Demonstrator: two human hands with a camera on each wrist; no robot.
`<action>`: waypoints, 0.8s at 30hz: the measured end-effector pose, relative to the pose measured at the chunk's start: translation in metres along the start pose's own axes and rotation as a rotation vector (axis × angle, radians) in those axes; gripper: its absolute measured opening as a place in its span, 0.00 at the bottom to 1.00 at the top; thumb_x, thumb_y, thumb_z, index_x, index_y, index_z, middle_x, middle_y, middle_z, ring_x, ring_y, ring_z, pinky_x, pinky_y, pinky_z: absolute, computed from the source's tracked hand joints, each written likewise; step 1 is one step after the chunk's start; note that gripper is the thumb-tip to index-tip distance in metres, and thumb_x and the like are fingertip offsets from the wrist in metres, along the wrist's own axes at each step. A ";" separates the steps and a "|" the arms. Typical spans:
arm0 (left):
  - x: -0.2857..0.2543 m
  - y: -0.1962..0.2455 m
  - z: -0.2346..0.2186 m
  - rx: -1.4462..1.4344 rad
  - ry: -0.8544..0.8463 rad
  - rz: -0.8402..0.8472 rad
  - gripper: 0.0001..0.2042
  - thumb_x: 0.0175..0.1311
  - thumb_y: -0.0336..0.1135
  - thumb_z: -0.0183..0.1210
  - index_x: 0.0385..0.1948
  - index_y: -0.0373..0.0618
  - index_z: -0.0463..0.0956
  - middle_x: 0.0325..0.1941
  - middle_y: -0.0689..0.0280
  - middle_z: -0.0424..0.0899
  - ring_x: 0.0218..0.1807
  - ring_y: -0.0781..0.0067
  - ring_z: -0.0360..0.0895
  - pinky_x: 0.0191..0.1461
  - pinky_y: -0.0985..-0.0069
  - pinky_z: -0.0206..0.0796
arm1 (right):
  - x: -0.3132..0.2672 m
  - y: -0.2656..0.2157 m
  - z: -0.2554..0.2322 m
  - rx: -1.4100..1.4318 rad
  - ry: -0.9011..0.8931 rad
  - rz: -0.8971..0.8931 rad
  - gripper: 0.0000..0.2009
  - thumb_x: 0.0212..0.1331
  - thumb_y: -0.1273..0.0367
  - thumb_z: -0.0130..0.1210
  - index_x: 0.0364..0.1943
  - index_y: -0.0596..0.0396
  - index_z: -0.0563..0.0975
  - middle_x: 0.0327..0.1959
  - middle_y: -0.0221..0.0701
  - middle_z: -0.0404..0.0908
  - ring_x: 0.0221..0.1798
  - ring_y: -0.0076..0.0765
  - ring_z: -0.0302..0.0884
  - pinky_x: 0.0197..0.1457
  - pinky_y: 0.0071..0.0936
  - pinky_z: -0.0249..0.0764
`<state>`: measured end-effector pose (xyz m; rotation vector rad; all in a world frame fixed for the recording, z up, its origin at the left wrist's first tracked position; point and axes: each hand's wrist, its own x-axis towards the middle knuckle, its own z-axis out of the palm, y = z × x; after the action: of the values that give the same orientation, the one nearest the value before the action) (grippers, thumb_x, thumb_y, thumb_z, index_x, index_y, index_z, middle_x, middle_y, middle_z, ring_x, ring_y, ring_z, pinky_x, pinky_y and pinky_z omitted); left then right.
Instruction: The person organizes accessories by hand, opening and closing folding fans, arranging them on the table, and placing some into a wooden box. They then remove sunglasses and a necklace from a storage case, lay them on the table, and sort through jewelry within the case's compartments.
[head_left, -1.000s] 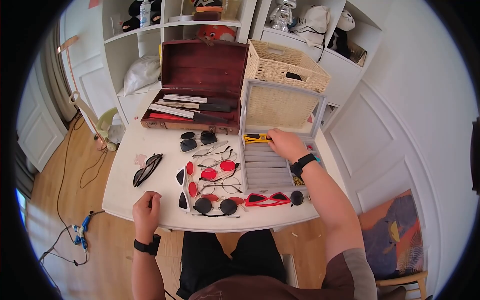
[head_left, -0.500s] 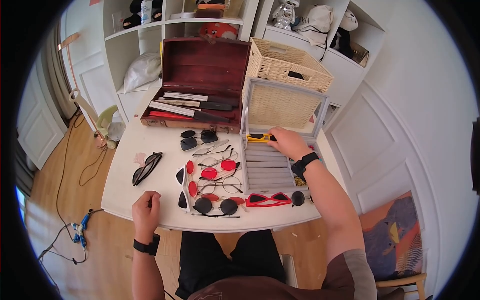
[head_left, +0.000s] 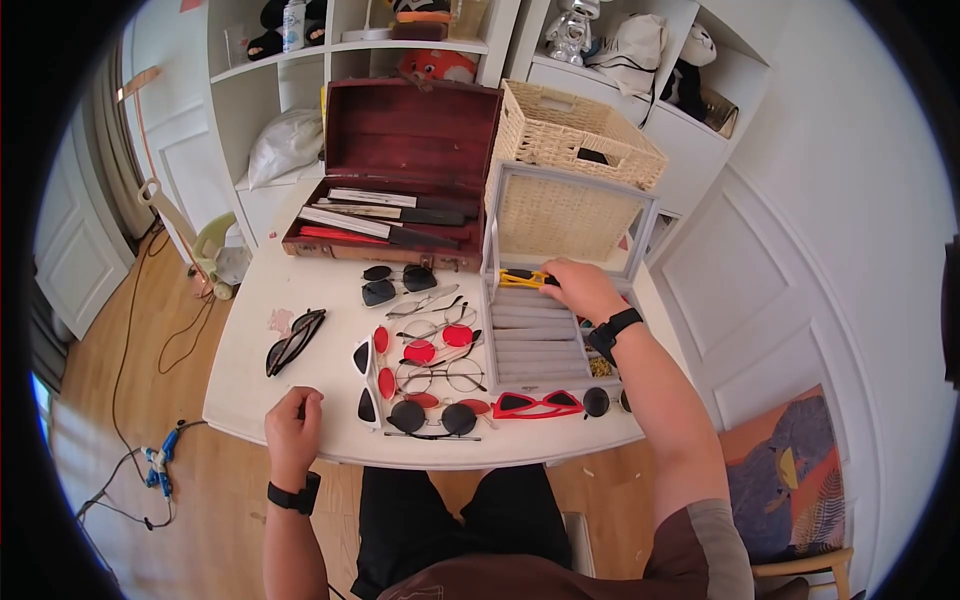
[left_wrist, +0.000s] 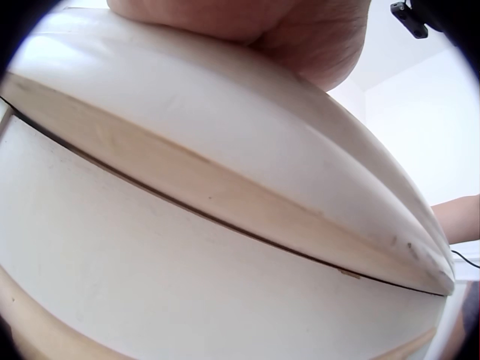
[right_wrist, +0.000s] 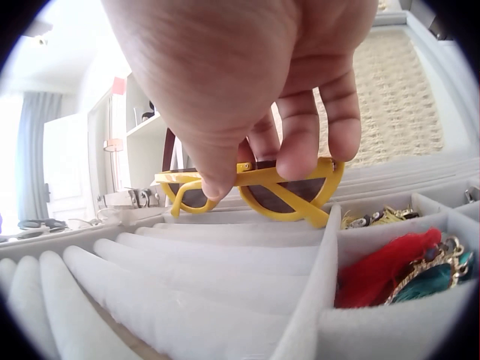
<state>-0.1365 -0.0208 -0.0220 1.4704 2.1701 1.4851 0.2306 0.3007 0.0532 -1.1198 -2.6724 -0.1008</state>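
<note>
In the head view my right hand (head_left: pixel 583 290) reaches over the back of a grey jewellery box (head_left: pixel 535 345) with its glass lid raised. It pinches yellow-framed sunglasses (right_wrist: pixel 259 180), thumb in front and fingers behind, above the padded ring rolls (right_wrist: pixel 195 277). The glasses (head_left: pixel 521 279) lie crosswise at the back end of the rolls. My left hand (head_left: pixel 293 420) rests at the table's front edge, fingers loosely curled and holding nothing. Close to it are white cat-eye sunglasses (head_left: pixel 368 405) and dark sunglasses (head_left: pixel 296 342).
Several glasses, among them red cat-eye sunglasses (head_left: pixel 537 404) and round dark ones (head_left: pixel 433 418), spread over the white table (head_left: pixel 240 370). Behind stand an open brown case (head_left: pixel 410 130) holding folding fans (head_left: pixel 360 215) and a woven basket (head_left: pixel 570 130). Tassels (right_wrist: pixel 390 270) fill a side compartment.
The yellow sunglasses have tilted and moved slightly to the right along with the right hand. The left hand stays in place.
</note>
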 end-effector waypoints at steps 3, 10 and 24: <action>0.001 -0.002 0.002 0.000 0.015 0.019 0.07 0.68 0.30 0.58 0.32 0.37 0.81 0.20 0.60 0.78 0.21 0.71 0.73 0.30 0.74 0.66 | -0.001 -0.001 -0.005 0.015 0.006 -0.023 0.15 0.61 0.60 0.63 0.46 0.52 0.80 0.44 0.35 0.85 0.46 0.50 0.82 0.49 0.44 0.77; 0.000 0.002 -0.001 0.019 -0.008 0.003 0.07 0.68 0.30 0.58 0.32 0.37 0.81 0.21 0.60 0.79 0.21 0.71 0.74 0.29 0.74 0.66 | -0.002 0.000 -0.005 -0.020 0.004 -0.005 0.14 0.61 0.61 0.63 0.47 0.51 0.80 0.43 0.34 0.84 0.47 0.48 0.82 0.49 0.43 0.77; -0.001 0.002 0.000 0.024 -0.014 0.008 0.07 0.68 0.30 0.58 0.31 0.37 0.81 0.21 0.60 0.80 0.21 0.71 0.75 0.29 0.74 0.66 | 0.005 -0.014 -0.001 -0.056 -0.008 -0.026 0.13 0.61 0.60 0.63 0.44 0.50 0.80 0.41 0.35 0.84 0.45 0.48 0.82 0.48 0.43 0.78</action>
<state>-0.1347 -0.0215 -0.0215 1.4947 2.1840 1.4521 0.2176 0.2940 0.0561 -1.1051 -2.7074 -0.1771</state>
